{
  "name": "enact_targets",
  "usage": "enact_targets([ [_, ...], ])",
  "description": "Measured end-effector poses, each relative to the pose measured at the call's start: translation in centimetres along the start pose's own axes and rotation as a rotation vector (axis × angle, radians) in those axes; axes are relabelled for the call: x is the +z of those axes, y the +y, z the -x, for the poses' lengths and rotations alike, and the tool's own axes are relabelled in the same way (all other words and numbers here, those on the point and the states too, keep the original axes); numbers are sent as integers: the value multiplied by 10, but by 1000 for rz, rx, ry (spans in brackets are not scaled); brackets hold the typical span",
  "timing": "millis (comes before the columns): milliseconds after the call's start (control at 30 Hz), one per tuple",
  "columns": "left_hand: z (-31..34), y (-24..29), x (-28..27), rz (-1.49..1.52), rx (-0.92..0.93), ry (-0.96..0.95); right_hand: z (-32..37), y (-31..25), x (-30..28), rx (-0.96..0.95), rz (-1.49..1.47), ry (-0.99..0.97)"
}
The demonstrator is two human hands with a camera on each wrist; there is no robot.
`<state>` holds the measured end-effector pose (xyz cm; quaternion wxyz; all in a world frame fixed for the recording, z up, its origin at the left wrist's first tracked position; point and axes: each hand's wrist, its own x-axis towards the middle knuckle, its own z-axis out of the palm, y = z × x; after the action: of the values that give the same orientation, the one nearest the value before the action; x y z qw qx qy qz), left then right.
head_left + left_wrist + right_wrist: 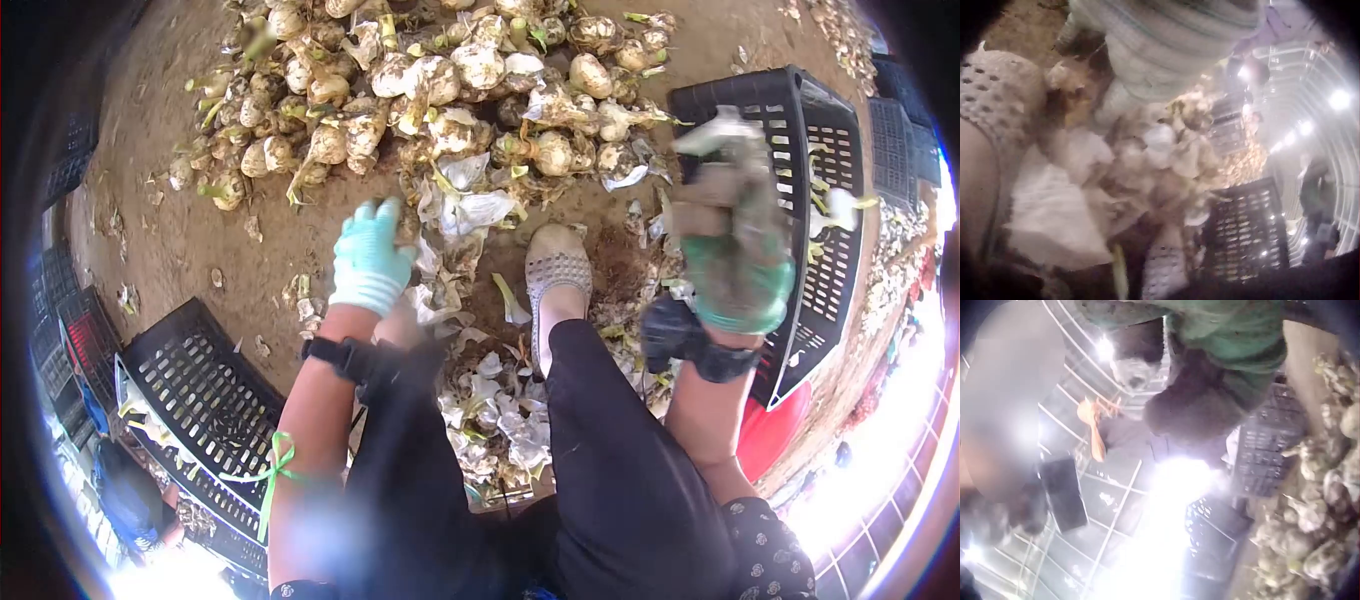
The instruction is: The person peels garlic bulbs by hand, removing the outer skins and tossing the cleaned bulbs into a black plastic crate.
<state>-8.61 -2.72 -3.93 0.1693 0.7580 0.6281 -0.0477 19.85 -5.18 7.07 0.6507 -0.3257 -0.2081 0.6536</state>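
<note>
My left hand (370, 262), in a pale green and white glove, is just below the heap of dirty bulbs (430, 80), its fingers loosely bent and nothing seen in them. In the left wrist view the striped glove (1175, 47) hangs above loose peels (1054, 219). My right hand (735, 265), in a green glove with brown, soiled fingers, is blurred over the near side of a black crate (832, 190). A whitish shape shows at its fingertips in the head view; whether it is held cannot be told. In the right wrist view the glove (1229, 347) partly hides its own fingers.
Papery peels (500, 410) litter the ground between the feet, around a perforated shoe (558, 268). Another black crate (200, 385) lies at the left. A red object (772, 432) stands below the right crate. More crates (892, 150) are at the far right.
</note>
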Motion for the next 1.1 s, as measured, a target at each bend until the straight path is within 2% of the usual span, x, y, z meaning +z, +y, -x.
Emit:
enact_targets([
  [33, -4, 0, 6, 34, -63, -144, 5, 16, 8, 48, 205, 137],
  [67, -7, -2, 5, 29, -65, -146, 5, 31, 10, 47, 420, 158],
  [133, -11, -6, 3, 117, -91, -220, 2, 50, 22, 169, 543, 125],
  [167, -10, -11, 3, 190, -55, -187, 3, 63, 15, 198, 662, 90],
  [200, -10, -16, 1, 184, -53, -187, 4, 73, 11, 195, 656, 92],
  [267, -8, -20, -9, 1136, -431, -324, 4, 86, 10, 246, 868, -35],
  [300, -3, -13, -12, 1251, -412, -231, 3, 90, 13, 242, 869, -34],
  [333, -1, -5, -20, 1254, -407, -231, 3, 93, 18, 165, 1018, -64],
  [367, 1, 4, -27, 1300, -373, -325, 3, 96, 23, 88, 1169, -93],
  [400, 5, 14, -34, 1347, -338, -423, 1, 102, 24, 88, 1180, -90],
  [467, 16, 34, -43, 1500, -148, -466, -3, 113, 20, -155, 1203, -153],
  [500, 17, 30, -38, 1346, -51, -513, -1, 112, 19, -72, 1224, -124],
  [533, 18, 34, -47, 1358, -45, -514, 0, 110, 19, -72, 1237, -125],
  [600, 19, 43, -73, 947, -39, -532, 2, 109, 19, 113, 1292, -20],
  [633, 19, 50, -63, 946, 178, -126, 2, 108, 24, 142, 1093, -20],
  [667, 21, 50, -63, 945, 173, -123, 1, 113, 25, 143, 1091, -25],
  [733, 19, 49, -69, 825, 193, -108, 1, 124, 24, 3, 1160, -121],
  [767, 18, 45, -65, 911, 98, -226, 3, 126, 24, -50, 939, -83],
  [800, 18, 42, -64, 916, 94, -225, 3, 126, 24, -47, 942, -87],
  [867, 18, 35, -62, 1314, -47, -324, 1, 123, 23, -30, 1021, -127],
  [900, 18, 32, -62, 1162, 45, -316, 1, 121, 26, -29, 1018, -131],
  [967, 18, 28, -59, 1142, 67, -315, 0, 115, 34, 280, 809, -23],
  [1000, 18, 28, -58, 1128, 91, -317, -1, 112, 37, 281, 809, -23],
  [1100, 19, 30, -62, 1099, 65, -381, 0, 110, 38, 261, 1204, -72],
])
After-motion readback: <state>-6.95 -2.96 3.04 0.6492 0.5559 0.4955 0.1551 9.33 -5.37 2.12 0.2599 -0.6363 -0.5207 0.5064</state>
